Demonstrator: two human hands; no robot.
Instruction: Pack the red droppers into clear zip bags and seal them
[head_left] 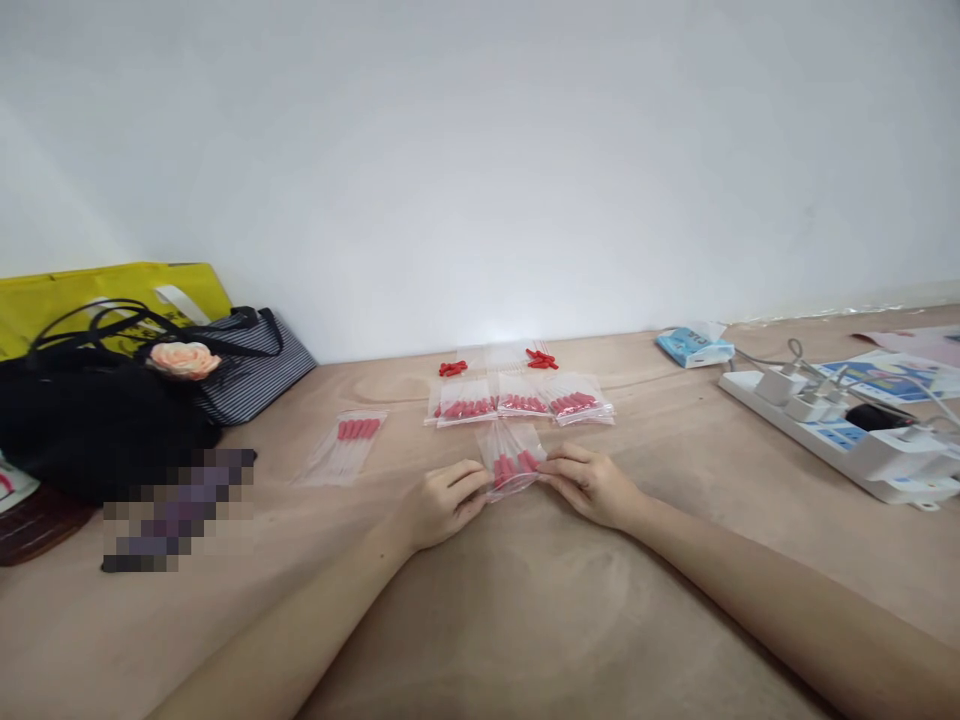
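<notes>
A clear zip bag (pixel 511 487) lies in front of me, with several red-tipped sticks inside it. My left hand (pixel 448 500) pinches its near left corner, and my right hand (pixel 592 484) pinches the near right corner. The red ends point toward me. Just beyond are more filled zip bags (pixel 466 408), overlapping in a row. Behind them, two small heaps of loose red pieces (pixel 452 370) flank some pale, clear material. Off to the left, another zip bag (pixel 345 450) lies flat with red tips at its far end.
Bags, black cloth and a striped pouch (pixel 259 365) crowd the left side, beside a blurred-out dark object (pixel 184 510). On the right are a white power strip (pixel 840 430) with plugs and cables, a blue tissue pack (pixel 694 347) and printed sheets. A wall rises behind the table.
</notes>
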